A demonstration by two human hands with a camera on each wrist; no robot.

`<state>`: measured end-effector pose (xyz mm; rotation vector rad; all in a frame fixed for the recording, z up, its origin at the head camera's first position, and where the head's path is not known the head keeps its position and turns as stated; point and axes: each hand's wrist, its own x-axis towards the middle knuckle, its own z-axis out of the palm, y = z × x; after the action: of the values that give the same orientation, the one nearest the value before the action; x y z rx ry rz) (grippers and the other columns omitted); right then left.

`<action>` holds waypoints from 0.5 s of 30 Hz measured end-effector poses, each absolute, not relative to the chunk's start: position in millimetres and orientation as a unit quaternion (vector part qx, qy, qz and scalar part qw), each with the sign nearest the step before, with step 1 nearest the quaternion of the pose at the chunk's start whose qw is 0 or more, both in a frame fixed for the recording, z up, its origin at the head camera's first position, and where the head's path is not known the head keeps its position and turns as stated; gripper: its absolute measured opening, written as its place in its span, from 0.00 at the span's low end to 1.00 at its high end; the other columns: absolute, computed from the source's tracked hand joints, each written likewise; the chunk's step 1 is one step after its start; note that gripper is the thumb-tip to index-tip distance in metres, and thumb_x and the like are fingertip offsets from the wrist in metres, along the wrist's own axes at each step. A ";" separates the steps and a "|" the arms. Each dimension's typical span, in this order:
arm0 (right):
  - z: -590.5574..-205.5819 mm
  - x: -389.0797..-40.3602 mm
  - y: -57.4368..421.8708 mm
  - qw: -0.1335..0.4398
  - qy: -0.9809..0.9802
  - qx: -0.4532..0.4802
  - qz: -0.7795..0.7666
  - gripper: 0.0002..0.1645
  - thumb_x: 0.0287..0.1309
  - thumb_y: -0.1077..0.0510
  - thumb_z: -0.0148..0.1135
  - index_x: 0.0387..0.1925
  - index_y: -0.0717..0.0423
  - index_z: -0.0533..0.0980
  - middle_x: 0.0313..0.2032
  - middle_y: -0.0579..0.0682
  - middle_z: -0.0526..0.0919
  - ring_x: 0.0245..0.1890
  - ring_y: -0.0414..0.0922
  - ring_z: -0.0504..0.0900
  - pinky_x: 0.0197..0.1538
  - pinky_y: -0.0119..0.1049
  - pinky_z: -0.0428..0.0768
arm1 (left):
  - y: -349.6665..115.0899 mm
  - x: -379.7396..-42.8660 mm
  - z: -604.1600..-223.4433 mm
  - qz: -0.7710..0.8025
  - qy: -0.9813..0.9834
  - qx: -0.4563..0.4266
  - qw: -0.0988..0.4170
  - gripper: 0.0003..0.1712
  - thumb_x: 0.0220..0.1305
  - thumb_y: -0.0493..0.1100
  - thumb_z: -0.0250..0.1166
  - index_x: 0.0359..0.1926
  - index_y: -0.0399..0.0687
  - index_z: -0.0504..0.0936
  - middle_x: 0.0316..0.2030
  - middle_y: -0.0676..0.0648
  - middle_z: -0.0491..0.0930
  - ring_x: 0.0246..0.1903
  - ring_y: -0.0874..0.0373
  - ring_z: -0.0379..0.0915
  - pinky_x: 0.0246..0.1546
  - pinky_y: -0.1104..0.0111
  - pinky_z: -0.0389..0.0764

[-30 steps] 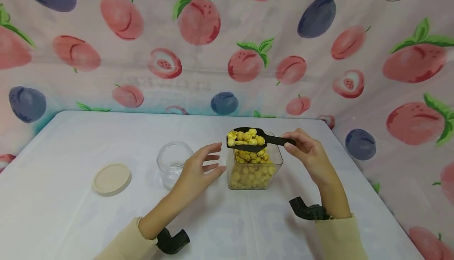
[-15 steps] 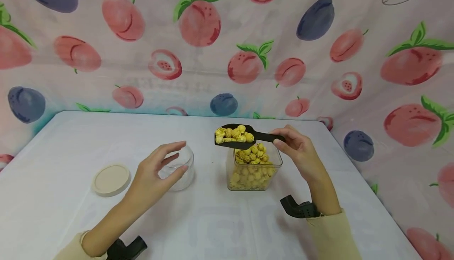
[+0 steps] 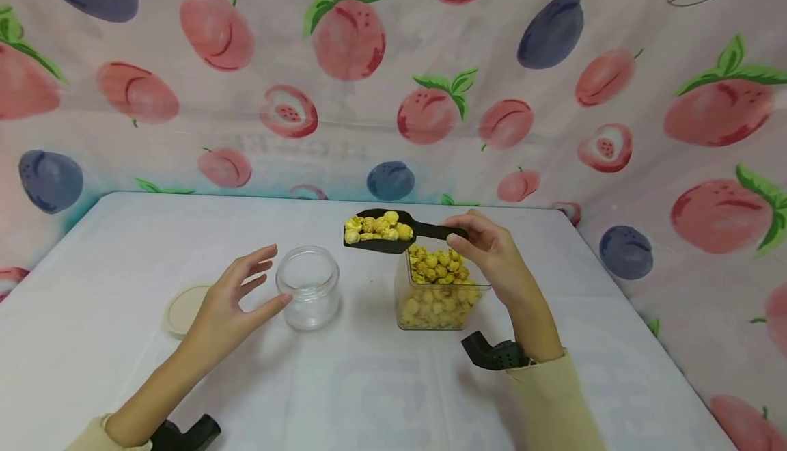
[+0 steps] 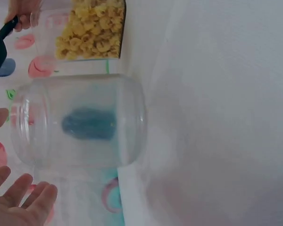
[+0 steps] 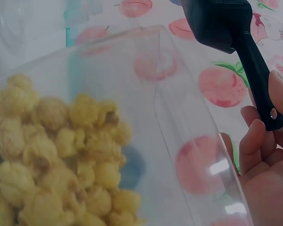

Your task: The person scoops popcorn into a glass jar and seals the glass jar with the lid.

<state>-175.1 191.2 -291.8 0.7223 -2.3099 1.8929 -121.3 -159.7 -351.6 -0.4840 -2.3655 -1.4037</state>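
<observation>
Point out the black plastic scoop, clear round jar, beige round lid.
Black plastic scoop (image 3: 424,229): head view, handle.
Clear round jar (image 4: 82,123): left wrist view, side wall.
Beige round lid (image 3: 182,309): head view, top face.

LETTERING AND SIGNS: NONE LEGIBLE

Item 1. Fruit-print backdrop (image 3: 356,119): a short row of pale, letter-like marks (image 3: 320,149) across its lower middle, above the table edge; too faint for me to read.

Item 2. White tablecloth (image 3: 443,403): large, greyish, blocky shapes (image 3: 387,383) on its near part, resembling characters; too washed out to make out.
</observation>
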 end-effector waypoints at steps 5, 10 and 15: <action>-292.3 -179.3 180.9 0.022 -0.750 0.237 0.617 0.12 0.61 0.63 0.57 0.46 0.63 0.74 0.35 0.45 0.70 0.32 0.39 0.70 0.35 0.29 0.73 | -164.8 -127.3 -360.5 -0.518 -0.835 -0.151 0.106 0.42 0.53 0.39 0.70 0.67 0.47 0.61 0.61 0.43 0.67 0.55 0.68 0.67 0.51 0.84 0.72; -291.6 -180.8 170.1 0.004 -0.753 0.228 0.617 0.16 0.61 0.62 0.58 0.48 0.69 0.72 0.37 0.45 0.71 0.36 0.40 0.72 0.42 0.27 0.76 | -166.1 -132.8 -367.6 -0.535 -0.834 -0.129 0.049 0.42 0.55 0.43 0.69 0.67 0.46 0.59 0.62 0.44 0.65 0.56 0.51 0.68 0.52 0.76 0.76; -292.4 -183.1 163.0 -0.016 -0.758 0.226 0.611 0.16 0.60 0.60 0.59 0.46 0.67 0.73 0.36 0.46 0.70 0.34 0.40 0.71 0.39 0.30 0.73 | -165.2 -135.2 -372.7 -0.555 -0.821 -0.131 0.032 0.38 0.56 0.42 0.68 0.66 0.48 0.62 0.63 0.47 0.64 0.56 0.53 0.68 0.51 0.80 0.75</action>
<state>-183.1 163.0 -292.4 0.7171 -2.4073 1.9405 -135.2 -165.2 -372.7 -0.4044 -2.5267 -1.7098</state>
